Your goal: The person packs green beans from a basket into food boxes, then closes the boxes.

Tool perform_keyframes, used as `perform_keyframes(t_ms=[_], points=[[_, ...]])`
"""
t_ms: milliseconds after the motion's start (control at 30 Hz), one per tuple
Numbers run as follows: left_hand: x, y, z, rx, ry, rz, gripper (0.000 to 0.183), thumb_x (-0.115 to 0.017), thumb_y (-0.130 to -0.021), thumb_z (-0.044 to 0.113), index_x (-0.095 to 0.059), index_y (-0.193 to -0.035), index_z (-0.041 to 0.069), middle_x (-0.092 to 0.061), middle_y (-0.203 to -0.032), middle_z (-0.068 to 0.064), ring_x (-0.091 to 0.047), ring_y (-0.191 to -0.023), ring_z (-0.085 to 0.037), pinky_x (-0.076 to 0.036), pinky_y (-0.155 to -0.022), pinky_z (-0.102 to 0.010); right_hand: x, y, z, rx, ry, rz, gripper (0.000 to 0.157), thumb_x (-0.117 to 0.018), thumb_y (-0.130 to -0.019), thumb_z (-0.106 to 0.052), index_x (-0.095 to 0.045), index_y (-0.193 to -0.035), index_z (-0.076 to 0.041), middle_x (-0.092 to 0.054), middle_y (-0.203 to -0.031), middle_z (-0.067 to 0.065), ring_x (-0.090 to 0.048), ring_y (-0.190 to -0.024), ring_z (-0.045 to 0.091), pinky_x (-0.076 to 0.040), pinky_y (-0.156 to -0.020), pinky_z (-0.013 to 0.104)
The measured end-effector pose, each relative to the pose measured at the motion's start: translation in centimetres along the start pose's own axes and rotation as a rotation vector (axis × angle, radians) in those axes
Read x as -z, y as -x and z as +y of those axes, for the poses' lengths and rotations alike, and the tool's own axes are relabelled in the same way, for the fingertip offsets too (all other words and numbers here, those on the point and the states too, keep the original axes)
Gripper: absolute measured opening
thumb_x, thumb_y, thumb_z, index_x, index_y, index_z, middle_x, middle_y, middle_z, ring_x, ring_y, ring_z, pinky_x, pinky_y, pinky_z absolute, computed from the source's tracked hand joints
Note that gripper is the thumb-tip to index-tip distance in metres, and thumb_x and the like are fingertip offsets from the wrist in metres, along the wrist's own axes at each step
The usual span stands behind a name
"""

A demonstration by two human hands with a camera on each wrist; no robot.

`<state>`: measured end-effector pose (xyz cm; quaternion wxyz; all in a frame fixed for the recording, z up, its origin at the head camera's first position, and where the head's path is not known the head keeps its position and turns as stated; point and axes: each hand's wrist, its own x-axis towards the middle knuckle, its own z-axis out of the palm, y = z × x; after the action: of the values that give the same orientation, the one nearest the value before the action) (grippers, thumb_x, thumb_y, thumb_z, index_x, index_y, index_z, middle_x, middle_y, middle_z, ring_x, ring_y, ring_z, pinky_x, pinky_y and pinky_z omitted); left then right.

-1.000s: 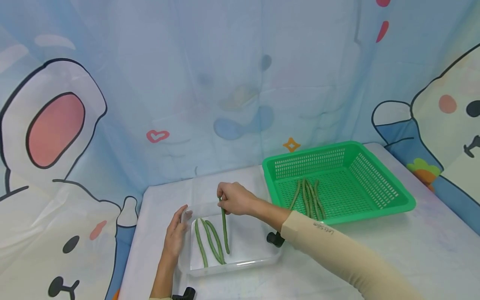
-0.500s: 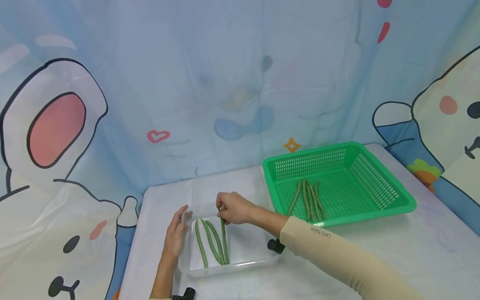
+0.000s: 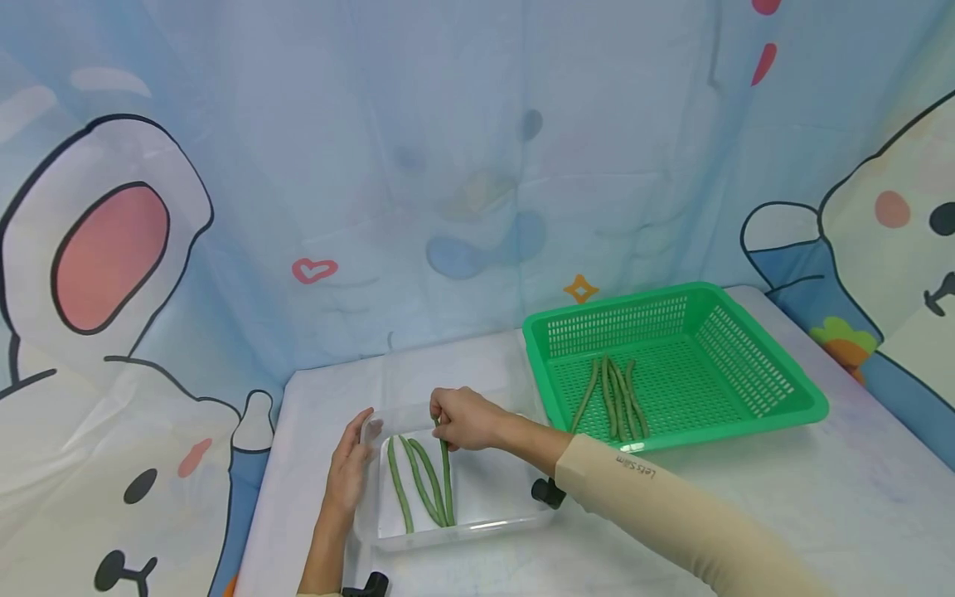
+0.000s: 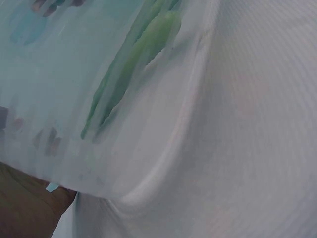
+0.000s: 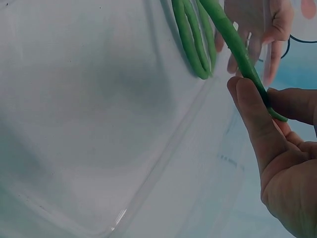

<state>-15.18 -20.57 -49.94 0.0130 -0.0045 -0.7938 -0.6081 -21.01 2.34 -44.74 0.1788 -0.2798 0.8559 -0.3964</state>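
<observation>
My right hand [image 3: 466,419] pinches a green bean [image 3: 447,485] near its far end, between thumb and fingers. The bean's lower end reaches down to the near side of a clear plastic box [image 3: 515,521]. Three other green beans [image 3: 400,489] lie lengthwise in the box's left half, with the held bean just right of them. In the right wrist view the held bean [image 5: 240,52] slants up from my fingertips. My left hand [image 3: 346,473] grips the box at its left side, some fingers showing through the plastic near the far corner. The left wrist view shows part of that hand [image 4: 29,203] at the wall.
A green slotted basket [image 3: 776,414] stands to the right and behind the box, with several green beans [image 3: 612,398] in its left half. The white table [image 3: 746,489] runs back to a printed blue curtain [image 3: 477,166].
My right hand has lowered toward me, bringing the bean's lower end down beside the other beans near the box's near wall. My left hand has stayed put.
</observation>
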Motion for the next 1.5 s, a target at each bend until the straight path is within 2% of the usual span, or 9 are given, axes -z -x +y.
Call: perform_keyframes(t_ms=[100, 233, 333, 633, 733, 1000, 1167, 1300, 1500], points=[[0.1, -0.2, -0.4, 0.001, 0.001, 0.000, 0.056, -0.032, -0.094, 0.001, -0.036, -0.147, 0.016, -0.033, -0.153, -0.012, -0.019, -0.145, -0.032, -0.020, -0.111, -0.058, -0.2, 0.0, 0.0, 0.015, 0.073, -0.002, 0.011, -0.062, -0.092, -0.007, -0.052, -0.097, -0.008, -0.058, -0.075, 0.000, -0.062, -0.061, 0.007, -0.051, -0.058, 0.022], [0.2, -0.8, -1.9, -0.006, 0.021, 0.002, 0.056, -0.032, -0.094, 0.001, -0.037, -0.147, 0.019, -0.033, -0.153, -0.008, -0.017, -0.145, -0.029, -0.018, -0.112, -0.057, -0.4, -0.1, -0.1, 0.032, 0.268, 0.012, 0.011, -0.065, -0.090, -0.014, -0.056, -0.097, -0.012, -0.057, -0.074, -0.009, -0.056, -0.062, 0.004, -0.046, -0.060, 0.023], [0.2, -1.1, -3.1, -0.018, 0.025, 0.013, 0.056, -0.032, -0.095, 0.003, -0.037, -0.147, 0.020, -0.034, -0.153, -0.004, -0.017, -0.145, -0.026, -0.018, -0.112, -0.055, -0.5, -0.2, -0.1, 0.050, 0.341, 0.028, 0.011, -0.066, -0.089, -0.015, -0.057, -0.096, -0.015, -0.057, -0.075, -0.011, -0.053, -0.065, 0.004, -0.045, -0.062, 0.023], [-0.1, -1.2, -3.4, -0.031, 0.004, 0.048, 0.056, -0.034, -0.093, 0.007, -0.040, -0.145, 0.026, -0.039, -0.149, 0.001, -0.021, -0.144, -0.022, -0.020, -0.111, -0.055, -0.8, -0.5, 0.0, 0.081, 0.307, 0.043, 0.012, -0.062, -0.090, -0.009, -0.057, -0.101, -0.010, -0.062, -0.081, -0.005, -0.055, -0.068, 0.007, -0.046, -0.063, 0.023], [-0.1, -1.2, -3.4, -0.027, 0.001, 0.047, 0.056, -0.034, -0.093, 0.007, -0.040, -0.144, 0.030, -0.037, -0.150, 0.003, -0.020, -0.145, -0.021, -0.020, -0.112, -0.055, -0.9, -0.5, -0.1, 0.058, 0.296, 0.024, 0.018, -0.062, -0.091, -0.011, -0.057, -0.109, -0.010, -0.065, -0.084, -0.003, -0.058, -0.070, 0.006, -0.047, -0.063, 0.022], [0.0, -1.1, -3.5, -0.029, 0.000, 0.048, 0.056, -0.034, -0.093, 0.006, -0.039, -0.146, 0.027, -0.038, -0.150, 0.001, -0.021, -0.144, -0.023, -0.020, -0.112, -0.056, -1.1, -0.5, -0.3, -0.008, 0.300, -0.038, 0.041, -0.065, -0.091, -0.019, -0.054, -0.127, -0.004, -0.065, -0.078, -0.008, -0.058, -0.067, 0.003, -0.047, -0.062, 0.022], [-0.1, -1.1, -3.4, -0.009, -0.008, 0.052, 0.056, -0.035, -0.093, 0.008, -0.041, -0.143, 0.035, -0.037, -0.150, 0.003, -0.021, -0.144, -0.023, -0.019, -0.112, -0.058, -1.0, -0.5, -0.3, -0.012, 0.314, -0.058, 0.040, -0.068, -0.088, -0.025, -0.057, -0.119, -0.002, -0.067, -0.079, -0.006, -0.060, -0.068, 0.005, -0.048, -0.062, 0.023], [-0.1, -1.0, -3.4, -0.005, -0.004, 0.046, 0.056, -0.035, -0.094, 0.009, -0.040, -0.144, 0.033, -0.038, -0.150, 0.001, -0.023, -0.144, -0.024, -0.018, -0.112, -0.058, -1.0, -0.4, -0.3, -0.019, 0.330, -0.069, 0.031, -0.070, -0.086, -0.028, -0.060, -0.105, -0.005, -0.067, -0.079, -0.005, -0.061, -0.069, 0.007, -0.048, -0.062, 0.024], [0.0, -1.0, -3.4, -0.016, -0.001, 0.043, 0.055, -0.034, -0.094, 0.008, -0.040, -0.144, 0.031, -0.038, -0.150, 0.001, -0.024, -0.143, -0.024, -0.018, -0.112, -0.057, -0.9, -0.4, -0.3, -0.016, 0.314, -0.079, 0.043, -0.068, -0.088, -0.028, -0.058, -0.121, -0.002, -0.071, -0.086, -0.004, -0.064, -0.076, 0.007, -0.050, -0.067, 0.024]])
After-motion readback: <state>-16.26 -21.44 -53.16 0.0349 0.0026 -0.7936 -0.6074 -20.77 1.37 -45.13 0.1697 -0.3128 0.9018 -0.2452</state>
